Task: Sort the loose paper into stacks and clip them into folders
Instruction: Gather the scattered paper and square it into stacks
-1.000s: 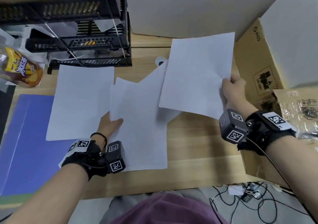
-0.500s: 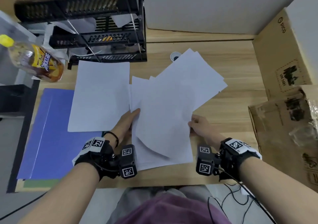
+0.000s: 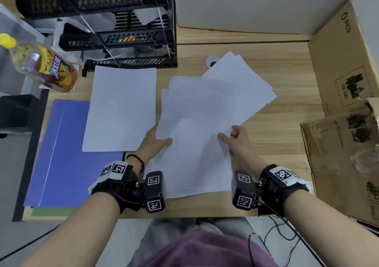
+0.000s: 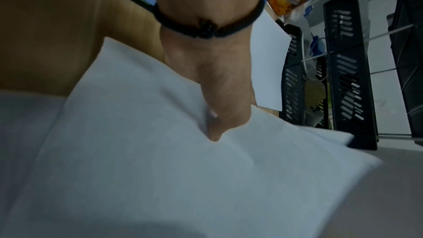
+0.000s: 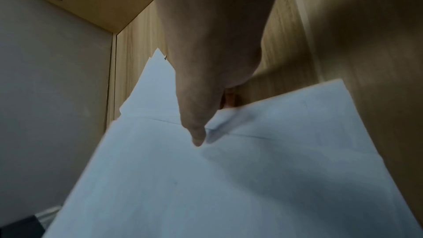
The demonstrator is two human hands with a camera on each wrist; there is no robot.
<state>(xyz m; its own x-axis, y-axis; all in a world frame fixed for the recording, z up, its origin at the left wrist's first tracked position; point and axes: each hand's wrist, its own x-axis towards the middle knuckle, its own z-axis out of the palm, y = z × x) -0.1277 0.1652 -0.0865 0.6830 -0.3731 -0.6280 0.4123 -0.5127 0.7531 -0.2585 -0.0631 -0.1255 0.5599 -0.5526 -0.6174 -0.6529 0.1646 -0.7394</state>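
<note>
Hands: left hand [image 3: 152,143], right hand [image 3: 235,140] pinch loose sheets [image 3: 196,127] at opposite edges.

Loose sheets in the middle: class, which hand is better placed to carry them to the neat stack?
Probably left. The left hand grips the loose sheets at the edge beside the neat stack; the right hand pinches their far side.

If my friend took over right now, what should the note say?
Left hand: grips the left edge of the loose sheets, thumb on top.
Right hand: pinches their right edge.
Neat stack lies to the left, partly on the blue folder.
Done: one stack squared.
Left: square the fanned sheets, then clip both stacks into folders.
</note>
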